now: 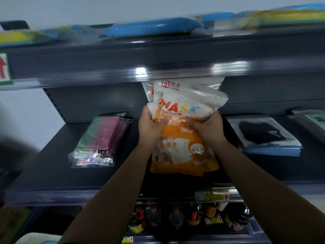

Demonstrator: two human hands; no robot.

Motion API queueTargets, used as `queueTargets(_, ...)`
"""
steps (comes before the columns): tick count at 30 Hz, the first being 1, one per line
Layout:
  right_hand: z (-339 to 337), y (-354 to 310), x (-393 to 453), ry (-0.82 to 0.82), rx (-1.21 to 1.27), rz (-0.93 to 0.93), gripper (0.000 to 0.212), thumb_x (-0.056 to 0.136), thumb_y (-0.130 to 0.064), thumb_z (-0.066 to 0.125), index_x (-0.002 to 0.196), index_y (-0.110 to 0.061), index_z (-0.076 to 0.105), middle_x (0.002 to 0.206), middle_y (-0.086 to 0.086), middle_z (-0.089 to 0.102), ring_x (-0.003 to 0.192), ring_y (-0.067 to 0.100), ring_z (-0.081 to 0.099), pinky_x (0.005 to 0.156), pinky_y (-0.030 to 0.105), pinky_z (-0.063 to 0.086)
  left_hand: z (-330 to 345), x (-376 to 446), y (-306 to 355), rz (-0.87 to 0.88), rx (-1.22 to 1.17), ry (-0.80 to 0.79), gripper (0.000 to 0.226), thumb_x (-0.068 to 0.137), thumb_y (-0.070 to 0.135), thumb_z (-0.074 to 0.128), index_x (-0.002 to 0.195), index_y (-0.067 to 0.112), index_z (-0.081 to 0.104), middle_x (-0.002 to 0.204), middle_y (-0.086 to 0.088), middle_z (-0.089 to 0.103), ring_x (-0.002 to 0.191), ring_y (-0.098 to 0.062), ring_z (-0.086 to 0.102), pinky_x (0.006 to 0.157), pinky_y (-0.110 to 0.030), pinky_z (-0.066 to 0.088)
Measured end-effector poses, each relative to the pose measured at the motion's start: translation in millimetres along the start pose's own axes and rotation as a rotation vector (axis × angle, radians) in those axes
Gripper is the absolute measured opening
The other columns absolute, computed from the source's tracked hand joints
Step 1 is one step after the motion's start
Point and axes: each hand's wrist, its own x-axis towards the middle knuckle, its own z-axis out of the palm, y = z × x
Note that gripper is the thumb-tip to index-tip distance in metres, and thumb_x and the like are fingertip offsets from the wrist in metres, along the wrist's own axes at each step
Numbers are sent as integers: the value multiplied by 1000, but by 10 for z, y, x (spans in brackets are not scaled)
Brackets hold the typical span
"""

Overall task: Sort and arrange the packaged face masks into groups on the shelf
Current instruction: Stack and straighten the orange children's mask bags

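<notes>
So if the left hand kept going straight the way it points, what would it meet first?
Probably the shelf's back panel. The left hand points up and away, already gripping the white mask packs with the right hand; depth is unclear, so the upper shelf edge is possible.

Left hand [149,124] and right hand [207,125] gripping white-and-orange mask packs [186,103], raised upright over the middle shelf [52,169], top edges hidden behind the lip of the upper shelf [123,60]. Beneath, an orange mask pack [182,155] lying flat. Left: stack of pink-and-green mask packs [100,140]. Right: black mask pack [263,134] atop a blue-edged stack. Upper shelf: blue and yellow packs [153,27], blurred, probably masks also. Lowest level: bottles [175,217] in a row.
</notes>
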Motion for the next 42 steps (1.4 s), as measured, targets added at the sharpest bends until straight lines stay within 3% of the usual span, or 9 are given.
queueTargets(9, 110, -284, 414, 14, -168, -56, 52, 70, -11, 81, 114, -3, 56, 101, 2, 66, 97, 17, 65, 73, 21, 54, 22, 417, 122, 92, 49, -37, 42, 76, -2, 73, 104, 14, 46, 90, 13, 60, 76, 7, 61, 66, -10, 52)
queueTargets(15, 117, -417, 475, 12, -100, -121, 54, 71, -7, 80, 114, -10, 48, 96, -8, 59, 89, 5, 59, 63, 8, 49, 29, 527, 142, 100, 59, -46, 38, 80, 6, 72, 102, 20, 45, 105, -3, 63, 100, -22, 64, 88, -42, 54)
queueTargets(20, 145, -579, 540, -17, -93, -160, 17, 74, -7, 77, 81, -7, 62, 81, 1, 65, 72, 0, 64, 68, 15, 53, -18, 693, 234, 67, 90, 38, 27, 77, 8, 76, 62, 16, 55, 60, 8, 63, 60, -7, 61, 68, -35, 51)
queueTargets(24, 219, -599, 524, -13, -28, -202, 18, 75, 3, 74, 77, -10, 62, 77, 2, 65, 65, -4, 62, 72, 16, 54, -93, 724, 268, 91, 104, 48, 19, 74, 5, 77, 65, -4, 64, 60, -5, 60, 64, -14, 58, 60, -27, 45)
queueTargets(28, 272, -542, 463, -43, 41, -185, 24, 77, 4, 72, 87, -14, 59, 90, -3, 63, 85, 3, 61, 82, 20, 53, -181, 657, 180, 85, 69, -22, 32, 74, -10, 71, 76, 20, 60, 62, 21, 66, 64, 16, 61, 62, -6, 48)
queueTargets(33, 290, -381, 361, -110, 25, -208, 39, 74, -1, 76, 110, -3, 62, 104, 2, 66, 104, 16, 63, 93, 34, 53, -231, 541, 6, 77, 46, -51, 39, 76, -2, 72, 112, -3, 58, 98, 3, 65, 82, 5, 62, 70, -10, 52)
queueTargets(37, 247, -424, 449, -93, -41, -217, 55, 70, -9, 81, 118, -2, 55, 109, 2, 63, 106, 14, 61, 85, 19, 54, -259, 581, 57, 69, 24, -74, 40, 77, 0, 72, 113, -8, 57, 104, -9, 68, 89, -8, 67, 74, -17, 55)
queueTargets(40, 190, -379, 469, -79, -142, -231, 80, 58, -27, 88, 126, -12, 47, 122, 3, 59, 114, 14, 57, 96, 34, 52, -276, 600, 40, 57, 13, -112, 34, 79, -2, 70, 110, -9, 59, 104, -12, 68, 92, -17, 67, 78, -24, 56)
queueTargets(42, 134, -271, 456, -96, -117, -197, 97, 58, -17, 88, 137, -18, 33, 135, 2, 48, 125, 16, 47, 104, 36, 44, -295, 568, 23, 41, -21, -139, 21, 81, -2, 68, 102, 1, 65, 97, -5, 69, 88, -13, 68, 80, -27, 57)
